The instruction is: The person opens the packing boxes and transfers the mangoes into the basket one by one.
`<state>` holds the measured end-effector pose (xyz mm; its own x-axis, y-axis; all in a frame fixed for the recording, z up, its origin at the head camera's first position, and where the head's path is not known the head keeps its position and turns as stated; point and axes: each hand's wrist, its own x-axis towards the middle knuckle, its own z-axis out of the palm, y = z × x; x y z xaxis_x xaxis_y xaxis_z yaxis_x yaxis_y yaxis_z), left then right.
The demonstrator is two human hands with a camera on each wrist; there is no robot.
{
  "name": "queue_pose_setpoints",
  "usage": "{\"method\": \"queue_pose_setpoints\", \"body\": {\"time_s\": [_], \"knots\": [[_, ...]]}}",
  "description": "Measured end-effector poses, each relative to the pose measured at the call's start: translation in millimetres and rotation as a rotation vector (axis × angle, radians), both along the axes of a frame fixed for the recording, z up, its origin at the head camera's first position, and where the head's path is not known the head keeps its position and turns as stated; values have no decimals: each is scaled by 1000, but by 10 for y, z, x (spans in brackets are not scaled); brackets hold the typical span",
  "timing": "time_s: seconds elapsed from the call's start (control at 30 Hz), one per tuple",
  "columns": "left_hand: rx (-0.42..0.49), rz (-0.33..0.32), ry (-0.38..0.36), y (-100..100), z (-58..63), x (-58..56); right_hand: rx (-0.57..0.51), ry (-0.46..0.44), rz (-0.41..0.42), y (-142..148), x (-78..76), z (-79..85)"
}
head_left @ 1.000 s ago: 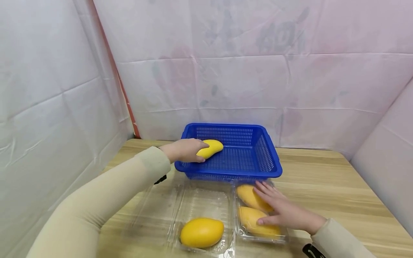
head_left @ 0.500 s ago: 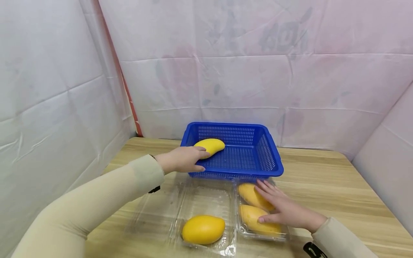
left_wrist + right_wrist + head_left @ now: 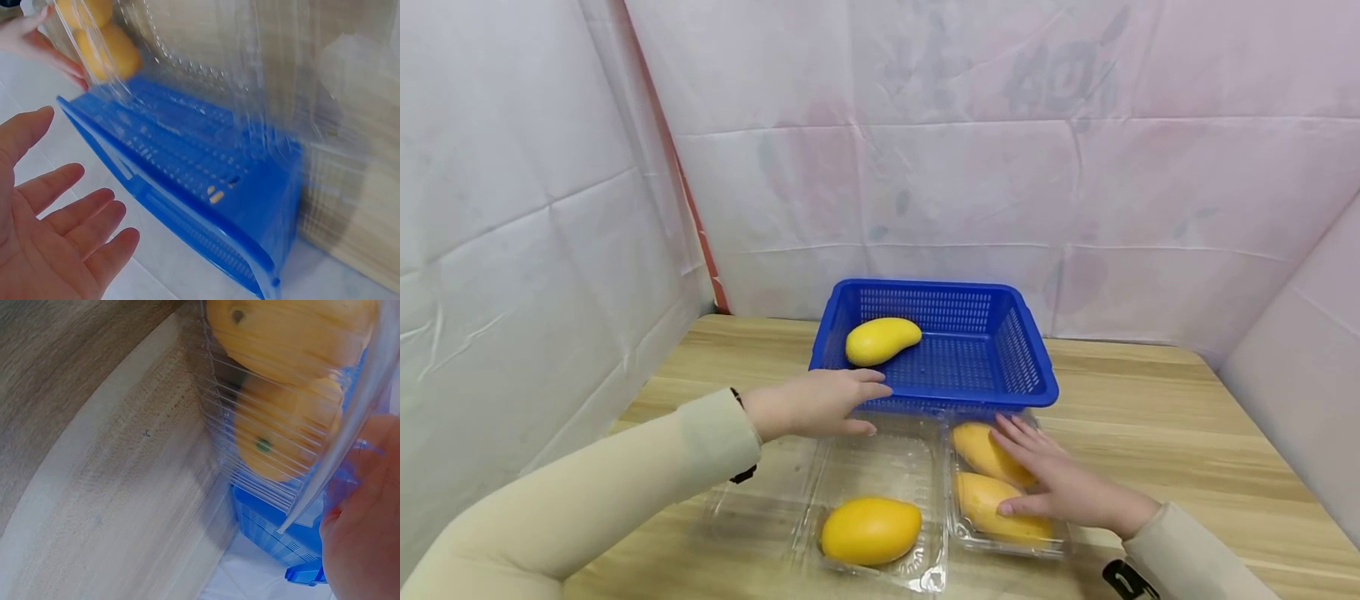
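Note:
A yellow mango point(image 3: 882, 341) lies in the left part of the blue basket point(image 3: 1045, 392). My left hand point(image 3: 820, 403) holds nothing, fingers spread, above the basket's front left rim; the left wrist view shows its bare palm and fingers point(image 3: 81, 219). An open clear plastic clamshell box point(image 3: 880, 454) stands in front of the basket, with one mango point(image 3: 871, 532) in its near end. My right hand point(image 3: 1060, 483) rests with extended fingers on a second clear box point(image 3: 1000, 546), which contains two mangoes point(image 3: 281, 419). The right wrist view shows these through the ribbed plastic wall.
The clamshell's clear lid point(image 3: 756, 500) lies flat to the left on the wooden table point(image 3: 1135, 408). Pale cloth walls point(image 3: 955, 192) enclose the table at the back and both sides.
My left hand has let go of the mango in the basket and drawn back toward me, over the front rim. My right hand has stayed on the second box.

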<state>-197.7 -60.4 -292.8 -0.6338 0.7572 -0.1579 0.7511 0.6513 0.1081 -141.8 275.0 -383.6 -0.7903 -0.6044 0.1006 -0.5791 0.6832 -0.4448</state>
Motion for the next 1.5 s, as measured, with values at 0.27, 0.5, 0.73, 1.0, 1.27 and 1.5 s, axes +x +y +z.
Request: {"method": "queue_pose_setpoints", "body": {"time_s": [0.27, 0.5, 0.73, 1.0, 1.27, 1.5], "knots": [[-7, -133, 26, 43, -55, 186, 11, 3, -6, -3, -6, -6], [-82, -205, 25, 111, -125, 342, 9, 8, -3, 4, -9, -19], [-125, -231, 9, 155, -210, 453, 5, 0, -2, -2, -6, -2], [-176, -267, 34, 211, -370, 601, 3, -11, -7, -2, -2, 5], [-188, -257, 38, 205, -502, 659, 9, -8, -4, -4, -9, -10], [-203, -228, 12, 188, -557, 696, -3, -10, -3, -5, 3, -2]]}}
